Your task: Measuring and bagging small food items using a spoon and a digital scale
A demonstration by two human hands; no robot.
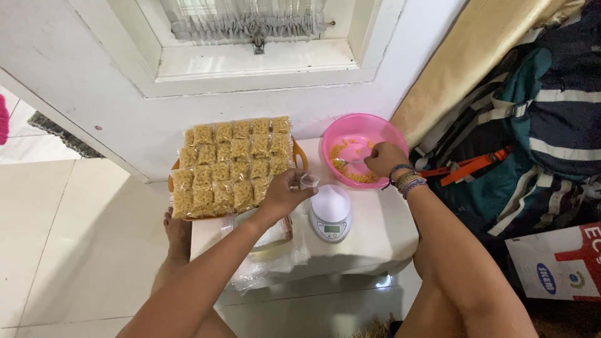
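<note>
The small clear bag sat pinched open in the fingers of the left hand, held just above the white kitchen scale at the worktop's centre. At two o'clock from it, the right hand was closed around a spoon dipped into the pink bowl, where a modest layer of yellow pasta remained. At ten o'clock, an orange tray carried about twenty filled packets in rows, so most of the portioning looked finished. Spare empty bags lay at seven o'clock.
</note>
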